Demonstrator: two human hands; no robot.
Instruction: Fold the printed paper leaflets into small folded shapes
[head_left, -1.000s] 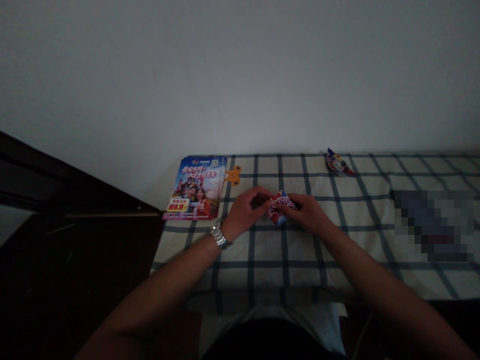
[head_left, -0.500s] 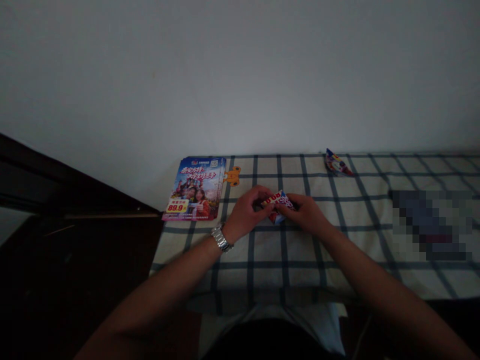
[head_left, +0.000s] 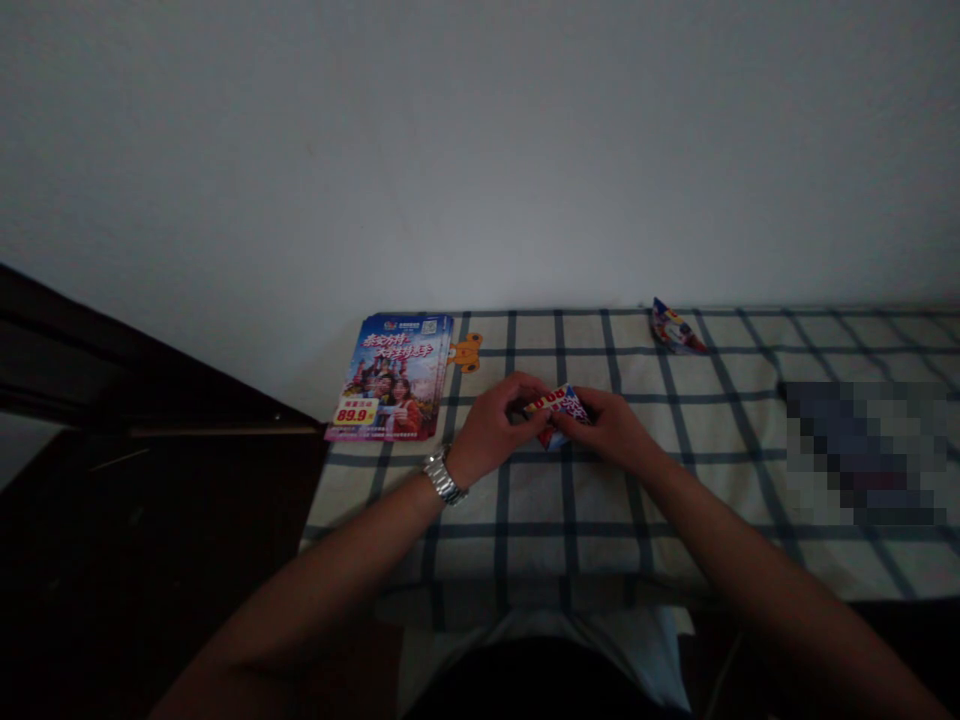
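Observation:
A folded paper flyer (head_left: 564, 402), printed in red, yellow and blue, is gripped between my two hands just above the checked cloth. My left hand (head_left: 502, 425) curls round its left side, thumb and fingers closed on the paper. From the other side, my right hand (head_left: 611, 425) pinches its right part, thumb pressed on top. Fingers hide some of the folds. To the left of my hands lies a stack of similar flyers (head_left: 390, 380), with an orange cartoon-shaped cutout (head_left: 466, 352) touching or near its right edge.
Another folded flyer (head_left: 675, 328) stands near the wall, beyond my right hand. A blurred-out dark object (head_left: 855, 440) lies at the right on the checked tablecloth (head_left: 525, 530). The white wall (head_left: 525, 150) rises along the table's back edge. A dark wooden panel (head_left: 112, 370) is at the left.
The folded flyer has turned very slightly between my fingers. Both hands keep nearly the same place and grip.

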